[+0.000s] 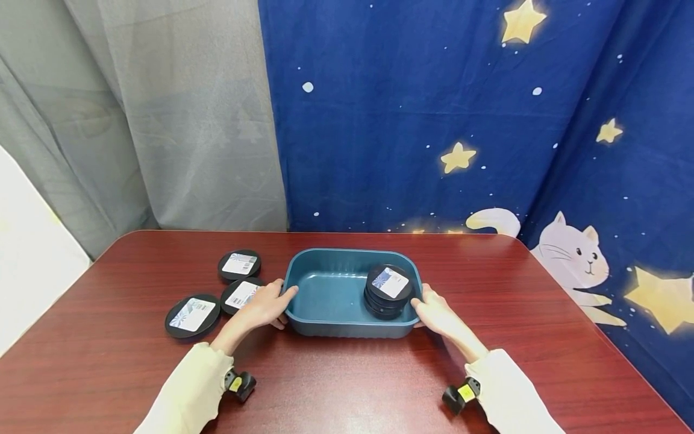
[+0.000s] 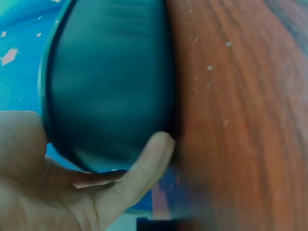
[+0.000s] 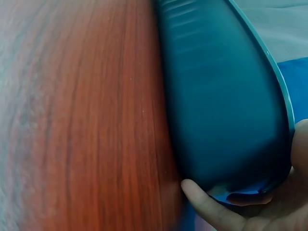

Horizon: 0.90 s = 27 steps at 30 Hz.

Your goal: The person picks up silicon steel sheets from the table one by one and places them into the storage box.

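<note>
A teal plastic basin (image 1: 331,301) sits on the table between both hands. Its left end is gripped by my left hand (image 1: 265,304), the thumb over the rim and the other fingers against the outside wall. At the opposite end my right hand (image 1: 434,309) holds the basin likewise, thumb at the rim. Inside, on the right, black round flat tins (image 1: 388,283) are stacked, the top one with a white and blue label. In the left wrist view, a fingertip (image 2: 161,142) lies low on the wall, close to the tabletop; a right fingertip (image 3: 190,187) does the same in the right wrist view.
Left of the basin lie three more labelled black tins: a back one (image 1: 239,265), a middle one (image 1: 241,295) partly behind my left hand, and a front one (image 1: 192,316). The reddish wooden table (image 1: 347,386) ends at grey and blue curtains (image 1: 379,150) behind.
</note>
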### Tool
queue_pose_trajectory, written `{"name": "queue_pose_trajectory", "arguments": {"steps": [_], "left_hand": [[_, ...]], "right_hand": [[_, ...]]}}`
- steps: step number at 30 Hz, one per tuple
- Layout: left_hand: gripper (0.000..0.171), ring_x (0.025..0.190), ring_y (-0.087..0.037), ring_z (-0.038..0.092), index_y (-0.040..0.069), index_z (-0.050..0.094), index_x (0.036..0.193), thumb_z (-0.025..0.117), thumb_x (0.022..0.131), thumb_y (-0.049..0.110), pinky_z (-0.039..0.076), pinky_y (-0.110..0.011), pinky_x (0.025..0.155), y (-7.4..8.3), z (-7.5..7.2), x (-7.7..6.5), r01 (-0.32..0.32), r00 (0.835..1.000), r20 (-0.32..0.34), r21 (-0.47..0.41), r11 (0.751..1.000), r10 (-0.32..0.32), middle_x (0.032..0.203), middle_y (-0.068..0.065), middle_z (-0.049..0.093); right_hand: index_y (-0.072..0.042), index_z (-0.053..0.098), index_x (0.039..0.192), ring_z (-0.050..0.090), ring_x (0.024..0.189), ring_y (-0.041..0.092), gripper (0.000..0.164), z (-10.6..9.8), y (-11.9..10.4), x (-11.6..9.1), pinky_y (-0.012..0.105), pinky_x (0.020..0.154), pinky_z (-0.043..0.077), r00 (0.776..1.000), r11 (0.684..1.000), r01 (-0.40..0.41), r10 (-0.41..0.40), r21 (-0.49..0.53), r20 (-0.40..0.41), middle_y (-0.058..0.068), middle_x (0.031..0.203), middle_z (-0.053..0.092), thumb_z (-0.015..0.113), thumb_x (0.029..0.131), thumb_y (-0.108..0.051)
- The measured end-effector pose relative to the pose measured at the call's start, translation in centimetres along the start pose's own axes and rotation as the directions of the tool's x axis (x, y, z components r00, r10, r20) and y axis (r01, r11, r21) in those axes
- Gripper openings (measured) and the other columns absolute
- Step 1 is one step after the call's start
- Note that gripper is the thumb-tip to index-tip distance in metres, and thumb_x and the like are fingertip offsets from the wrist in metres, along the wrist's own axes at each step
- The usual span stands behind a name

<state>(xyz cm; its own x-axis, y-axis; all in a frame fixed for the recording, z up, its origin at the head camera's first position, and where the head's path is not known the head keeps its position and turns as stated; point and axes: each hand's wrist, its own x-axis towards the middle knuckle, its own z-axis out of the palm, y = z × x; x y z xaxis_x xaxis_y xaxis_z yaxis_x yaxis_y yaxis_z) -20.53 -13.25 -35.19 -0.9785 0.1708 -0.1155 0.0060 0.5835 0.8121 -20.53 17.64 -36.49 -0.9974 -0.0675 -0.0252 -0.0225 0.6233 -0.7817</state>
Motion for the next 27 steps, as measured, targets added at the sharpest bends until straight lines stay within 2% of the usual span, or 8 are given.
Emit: {"name": "queue_pose_trajectory", "arguments": {"steps": [3,7,9,12,15,20,23,27], "left_hand": [[0.046,0.056,-0.019,0.061,-0.012,0.044,0.115,0.04,0.094,0.029,0.053,-0.032,0.052,0.0,-1.1,-0.5,-0.021,1.0,-0.006,0.051,0.998,0.022,0.073,-0.016,0.058],[0.045,0.07,-0.021,0.062,-0.007,0.05,0.114,0.04,0.094,0.031,0.052,-0.036,0.065,-0.1,-3.1,-1.3,-0.117,0.989,-0.073,0.185,0.976,0.132,0.086,-0.017,0.061],[0.039,0.078,-0.025,0.062,-0.006,0.053,0.112,0.044,0.093,0.028,0.049,-0.04,0.073,-0.4,-4.1,-1.7,-0.164,0.97,-0.131,0.276,0.947,0.206,0.093,-0.018,0.062],[0.036,0.088,-0.032,0.061,-0.007,0.052,0.112,0.053,0.088,0.02,0.045,-0.047,0.08,-1.2,-5.5,-2.4,-0.195,0.934,-0.208,0.382,0.903,0.29,0.1,-0.022,0.061],[0.042,0.094,-0.037,0.057,-0.009,0.048,0.114,0.058,0.083,0.018,0.044,-0.049,0.08,-2.4,-6.9,-3.2,-0.184,0.918,-0.251,0.414,0.891,0.306,0.103,-0.026,0.059],[0.059,0.101,-0.042,0.05,-0.008,0.042,0.119,0.064,0.079,0.029,0.042,-0.051,0.08,-4.5,-8.8,-4.7,-0.108,0.934,-0.261,0.442,0.891,0.242,0.112,-0.029,0.051],[0.075,0.106,-0.046,0.045,-0.01,0.035,0.124,0.066,0.076,0.037,0.039,-0.053,0.082,-5.7,-9.8,-5.6,-0.069,0.955,-0.229,0.444,0.894,0.187,0.119,-0.032,0.044],[0.096,0.108,-0.05,0.038,-0.018,0.023,0.127,0.07,0.07,0.043,0.035,-0.057,0.084,-7.3,-10.5,-6.2,-0.036,0.978,-0.165,0.467,0.883,0.127,0.123,-0.038,0.034]], "right_hand": [[0.011,0.043,0.104,0.062,0.058,0.021,0.026,0.0,0.0,0.1,0.031,0.05,0.053,1.0,1.0,0.004,-0.004,-0.013,-0.004,0.021,0.084,0.056,0.041,0.083,-0.004],[0.01,0.044,0.101,0.063,0.056,0.02,0.024,0.1,0.0,0.1,0.031,0.05,0.053,1.0,0.999,0.008,-0.008,-0.033,-0.01,0.019,0.081,0.057,0.041,0.083,-0.005],[0.01,0.044,0.101,0.063,0.056,0.02,0.023,0.1,0.0,0.1,0.031,0.051,0.053,1.0,0.999,0.006,-0.006,-0.04,-0.014,0.019,0.081,0.057,0.041,0.083,-0.005],[0.01,0.044,0.1,0.063,0.057,0.02,0.023,0.1,0.0,0.1,0.031,0.052,0.053,1.0,0.999,0.003,-0.004,-0.048,-0.016,0.018,0.08,0.057,0.041,0.083,-0.005],[0.009,0.044,0.099,0.063,0.058,0.02,0.022,0.0,0.0,0.1,0.03,0.053,0.053,1.0,0.998,0.002,-0.003,-0.057,-0.017,0.018,0.079,0.058,0.042,0.083,-0.005],[0.009,0.045,0.097,0.063,0.06,0.021,0.021,0.1,0.0,0.0,0.03,0.054,0.053,1.0,0.998,0.003,-0.005,-0.07,-0.019,0.018,0.079,0.058,0.042,0.082,-0.005],[0.009,0.045,0.098,0.062,0.06,0.021,0.021,0.1,0.0,0.0,0.03,0.054,0.053,1.0,0.998,0.002,-0.004,-0.067,-0.02,0.017,0.079,0.057,0.042,0.082,-0.005],[0.009,0.044,0.099,0.062,0.06,0.02,0.022,0.2,0.0,0.1,0.03,0.052,0.053,1.0,0.999,-0.002,0.001,-0.046,-0.021,0.018,0.08,0.056,0.042,0.083,-0.005]]}}
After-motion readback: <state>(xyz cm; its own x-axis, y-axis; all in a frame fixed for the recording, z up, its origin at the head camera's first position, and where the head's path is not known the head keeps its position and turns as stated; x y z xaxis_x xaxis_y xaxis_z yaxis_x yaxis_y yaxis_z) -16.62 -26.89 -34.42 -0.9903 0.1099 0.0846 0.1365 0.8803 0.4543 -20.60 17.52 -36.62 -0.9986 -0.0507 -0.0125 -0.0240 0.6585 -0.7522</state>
